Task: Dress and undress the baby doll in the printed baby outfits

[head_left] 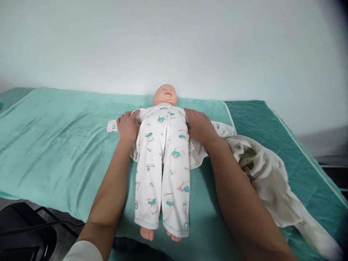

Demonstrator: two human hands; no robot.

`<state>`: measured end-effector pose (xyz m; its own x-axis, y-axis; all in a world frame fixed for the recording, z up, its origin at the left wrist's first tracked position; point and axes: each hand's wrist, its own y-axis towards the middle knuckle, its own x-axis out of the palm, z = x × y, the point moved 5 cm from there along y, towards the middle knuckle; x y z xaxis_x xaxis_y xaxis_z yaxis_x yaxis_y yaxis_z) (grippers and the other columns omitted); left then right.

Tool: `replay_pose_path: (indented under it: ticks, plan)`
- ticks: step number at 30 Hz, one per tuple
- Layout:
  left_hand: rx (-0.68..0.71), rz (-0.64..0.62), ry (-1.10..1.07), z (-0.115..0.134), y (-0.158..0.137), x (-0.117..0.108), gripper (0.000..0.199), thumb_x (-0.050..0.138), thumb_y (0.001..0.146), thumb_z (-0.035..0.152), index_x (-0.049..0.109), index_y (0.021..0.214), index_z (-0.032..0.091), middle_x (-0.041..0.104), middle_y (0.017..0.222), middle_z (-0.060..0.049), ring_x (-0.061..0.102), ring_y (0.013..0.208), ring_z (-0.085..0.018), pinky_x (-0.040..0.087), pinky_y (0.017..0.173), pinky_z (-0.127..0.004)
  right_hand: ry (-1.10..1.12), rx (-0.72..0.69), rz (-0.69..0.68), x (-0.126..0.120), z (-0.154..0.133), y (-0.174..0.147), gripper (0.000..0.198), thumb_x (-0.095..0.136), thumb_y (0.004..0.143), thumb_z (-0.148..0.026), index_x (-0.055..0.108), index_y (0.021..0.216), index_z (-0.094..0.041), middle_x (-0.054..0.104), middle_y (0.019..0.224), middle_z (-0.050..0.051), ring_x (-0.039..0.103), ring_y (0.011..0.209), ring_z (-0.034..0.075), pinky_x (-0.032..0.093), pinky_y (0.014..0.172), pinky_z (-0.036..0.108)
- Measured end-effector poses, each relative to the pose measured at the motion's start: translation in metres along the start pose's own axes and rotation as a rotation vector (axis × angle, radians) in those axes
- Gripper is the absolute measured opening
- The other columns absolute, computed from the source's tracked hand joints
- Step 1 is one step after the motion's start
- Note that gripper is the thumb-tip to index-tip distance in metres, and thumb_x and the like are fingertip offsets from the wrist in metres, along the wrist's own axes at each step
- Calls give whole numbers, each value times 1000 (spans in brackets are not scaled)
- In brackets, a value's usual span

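Note:
A baby doll [165, 95] lies on its back, head toward the wall. White printed baby trousers [163, 163] cover its legs, with its bare feet showing below the hems. Beneath the body a white printed baby shirt [198, 156] is spread, its sleeves out to both sides. At the doll's upper side on the left, my left hand [128, 126] is closed over the shirt by the sleeve. My right hand [200, 126] curls over the shirt on the opposite side, beside the doll's chest. The doll's arms are mostly hidden, as are some of my fingertips.
A crumpled cream garment [268, 170] lies to the right, by my right forearm. Light green cloth [67, 145] covers the surface, over a darker green quilted pad [250, 119]. A white wall [174, 43] rises behind. A black chair [24, 232] stands at lower left.

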<state>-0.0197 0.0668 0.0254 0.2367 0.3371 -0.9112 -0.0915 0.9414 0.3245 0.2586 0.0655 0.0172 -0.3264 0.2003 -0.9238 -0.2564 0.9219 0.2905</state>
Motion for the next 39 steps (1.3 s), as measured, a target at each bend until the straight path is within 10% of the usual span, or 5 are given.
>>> replay_pose_path:
  ticks: [8, 13, 21, 29, 39]
  plan:
    - [6, 35, -27, -2, -3, -1, 49, 37, 99, 19, 63, 138, 35, 68, 130, -4, 58, 119, -25, 37, 108, -41, 6, 22, -93, -8, 35, 8, 60, 62, 80, -28, 55, 139, -20, 57, 147, 15, 49, 138, 39, 40, 113, 60]
    - [-8, 24, -37, -2, -2, -1, 48, 36, 100, 21, 62, 138, 34, 68, 129, -4, 58, 119, -25, 36, 109, -41, 173, -119, -4, -43, -55, 28, 49, 42, 93, -16, 55, 140, -21, 59, 144, 11, 53, 134, 29, 45, 111, 47]
    - [-12, 3, -37, -2, -3, -1, 44, 38, 102, 25, 61, 138, 34, 68, 131, -5, 57, 121, -27, 35, 110, -42, -193, -246, -509, 2, -174, 94, 32, 49, 93, -14, 67, 119, -13, 65, 130, 18, 61, 119, 32, 52, 91, 39]
    - [-29, 2, -24, -5, 0, 4, 40, 37, 102, 24, 65, 130, 29, 70, 127, -7, 58, 122, -28, 35, 110, -44, -286, -208, -654, 37, -179, 116, 18, 65, 84, -14, 76, 98, -16, 76, 108, 13, 71, 98, 30, 53, 83, 40]
    - [-120, 8, -120, -15, -4, -6, 48, 34, 100, 16, 63, 134, 34, 67, 126, -6, 62, 114, -25, 46, 90, -36, -334, -295, -533, -5, -158, 102, 35, 59, 91, -33, 62, 124, -23, 72, 113, 13, 68, 99, 29, 43, 73, 33]
